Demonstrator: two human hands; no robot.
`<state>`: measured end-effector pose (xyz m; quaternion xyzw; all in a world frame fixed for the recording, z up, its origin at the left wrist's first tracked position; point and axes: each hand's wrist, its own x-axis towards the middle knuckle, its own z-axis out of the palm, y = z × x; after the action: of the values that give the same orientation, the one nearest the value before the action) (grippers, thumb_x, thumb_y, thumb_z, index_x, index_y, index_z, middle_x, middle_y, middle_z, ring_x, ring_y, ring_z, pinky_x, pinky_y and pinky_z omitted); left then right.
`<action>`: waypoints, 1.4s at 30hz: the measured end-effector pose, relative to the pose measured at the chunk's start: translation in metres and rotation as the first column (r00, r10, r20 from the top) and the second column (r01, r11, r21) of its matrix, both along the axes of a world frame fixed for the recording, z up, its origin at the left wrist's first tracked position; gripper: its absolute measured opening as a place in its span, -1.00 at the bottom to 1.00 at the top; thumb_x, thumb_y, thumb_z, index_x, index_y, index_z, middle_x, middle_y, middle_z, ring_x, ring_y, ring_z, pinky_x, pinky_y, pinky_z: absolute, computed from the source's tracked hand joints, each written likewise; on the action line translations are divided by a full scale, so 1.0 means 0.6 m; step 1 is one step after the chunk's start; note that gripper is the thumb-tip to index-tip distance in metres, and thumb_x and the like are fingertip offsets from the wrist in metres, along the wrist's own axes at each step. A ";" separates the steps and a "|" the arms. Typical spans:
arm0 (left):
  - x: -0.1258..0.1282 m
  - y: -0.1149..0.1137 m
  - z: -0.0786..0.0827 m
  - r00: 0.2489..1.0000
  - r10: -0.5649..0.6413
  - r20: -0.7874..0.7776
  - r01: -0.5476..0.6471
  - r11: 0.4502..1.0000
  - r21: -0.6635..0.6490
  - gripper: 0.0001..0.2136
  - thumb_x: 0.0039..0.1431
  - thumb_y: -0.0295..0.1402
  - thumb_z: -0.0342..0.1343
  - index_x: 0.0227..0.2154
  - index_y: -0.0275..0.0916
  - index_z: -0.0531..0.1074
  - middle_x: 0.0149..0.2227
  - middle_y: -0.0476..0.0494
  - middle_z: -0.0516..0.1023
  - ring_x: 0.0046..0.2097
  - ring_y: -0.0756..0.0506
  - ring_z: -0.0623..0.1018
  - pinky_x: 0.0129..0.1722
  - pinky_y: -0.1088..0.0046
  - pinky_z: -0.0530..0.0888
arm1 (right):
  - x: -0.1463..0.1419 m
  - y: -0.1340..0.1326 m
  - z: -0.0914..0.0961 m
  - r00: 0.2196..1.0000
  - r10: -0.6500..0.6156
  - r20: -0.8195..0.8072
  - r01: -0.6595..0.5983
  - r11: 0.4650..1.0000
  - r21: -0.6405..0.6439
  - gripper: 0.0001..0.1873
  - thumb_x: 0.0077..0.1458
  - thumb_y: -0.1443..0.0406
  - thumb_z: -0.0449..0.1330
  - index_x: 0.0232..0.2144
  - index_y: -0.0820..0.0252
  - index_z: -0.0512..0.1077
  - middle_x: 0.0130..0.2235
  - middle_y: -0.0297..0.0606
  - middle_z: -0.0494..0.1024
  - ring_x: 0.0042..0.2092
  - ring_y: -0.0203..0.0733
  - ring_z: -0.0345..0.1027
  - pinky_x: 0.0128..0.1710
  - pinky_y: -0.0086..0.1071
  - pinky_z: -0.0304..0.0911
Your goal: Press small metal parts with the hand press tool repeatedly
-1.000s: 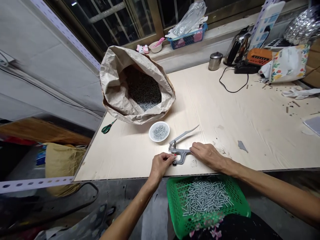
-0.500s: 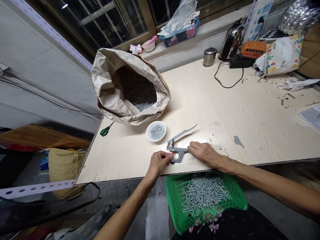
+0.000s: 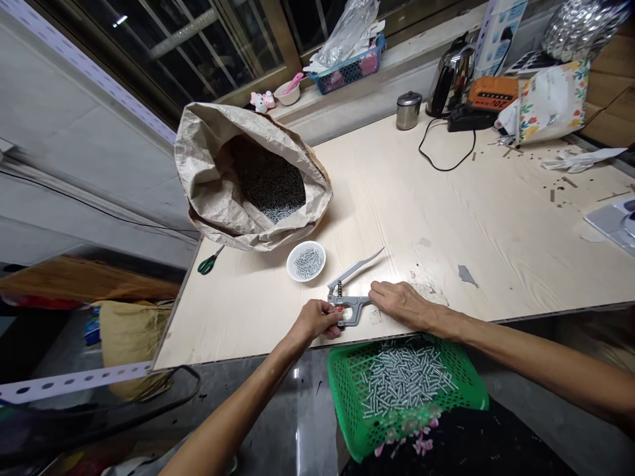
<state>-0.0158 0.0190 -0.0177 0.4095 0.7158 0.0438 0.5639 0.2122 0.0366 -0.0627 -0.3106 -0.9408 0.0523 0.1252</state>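
A grey hand press tool (image 3: pixel 348 291) lies near the front edge of the pale wooden table (image 3: pixel 446 218), its long lever raised. My left hand (image 3: pixel 314 322) is pinched at the tool's jaw, holding something too small to make out. My right hand (image 3: pixel 401 304) lies over the tool's lower handle and holds it down. Just behind the tool stands a small white bowl (image 3: pixel 306 260) with several small metal pieces. A green plastic basket (image 3: pixel 404 390) full of similar metal pieces sits on my lap below the table edge.
A big open paper sack (image 3: pixel 248 178) of dark metal parts stands at the table's back left, with green-handled scissors (image 3: pixel 210 262) beside it. A kettle (image 3: pixel 449 73), a steel cup (image 3: pixel 409 110), a black cord (image 3: pixel 441 155) and a floral box (image 3: pixel 550 109) crowd the far right.
The view has drifted a little; both hands stay at the press tool. My left hand has kept its pinch at the jaw, and my right hand remains on the handle.
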 end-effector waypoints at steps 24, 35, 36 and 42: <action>0.011 -0.001 0.008 0.995 0.099 0.030 -0.095 0.989 -0.113 -0.64 -0.36 -0.17 0.41 -0.66 -0.32 0.41 -0.72 -0.03 0.47 -0.65 0.05 0.41 -0.52 0.49 0.37 | 0.028 0.095 0.023 0.999 0.033 0.000 -0.032 0.968 -0.249 0.01 -0.25 -0.11 0.36 0.15 0.31 0.18 0.07 0.08 0.33 0.09 0.20 0.15 0.05 0.15 0.05; 0.038 -0.019 0.025 0.827 -0.209 -0.522 0.420 0.846 0.327 -0.78 0.03 -0.20 0.23 -0.47 -0.29 0.48 -0.35 -0.18 0.54 -0.27 -0.15 0.54 -0.28 0.35 0.43 | 0.027 0.068 0.040 0.998 0.019 -0.052 -0.031 0.972 -0.234 -0.53 -0.06 0.13 0.36 -0.16 0.23 0.35 -0.16 -0.12 0.40 -0.15 -0.04 0.21 -0.18 -0.20 0.19; 0.046 -0.018 0.023 0.779 -0.240 -0.579 0.533 0.740 0.411 -0.80 0.05 -0.23 0.22 -0.36 -0.28 0.49 -0.22 -0.21 0.53 -0.15 -0.18 0.52 -0.20 0.31 0.44 | 0.026 0.064 0.040 0.998 0.017 -0.058 -0.031 0.968 -0.249 -0.55 -0.05 0.15 0.36 -0.17 0.23 0.35 -0.16 -0.11 0.40 -0.15 -0.05 0.21 -0.19 -0.21 0.20; 0.076 0.029 -0.009 0.607 -0.538 -0.585 0.789 0.320 0.524 -0.49 0.09 -0.28 0.21 0.10 -0.20 0.22 0.12 -0.29 0.34 0.09 -0.24 0.36 0.06 0.10 0.35 | 0.034 0.044 0.047 0.996 -0.003 -0.090 -0.026 0.950 -0.311 -0.47 -0.07 0.19 0.37 -0.08 0.24 0.31 -0.13 -0.12 0.38 -0.09 -0.05 0.20 -0.15 -0.19 0.24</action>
<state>0.0298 0.0362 -0.0228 0.8616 0.4694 0.0298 0.1909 0.2325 0.0632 -0.0347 -0.3183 -0.9159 0.2149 0.1164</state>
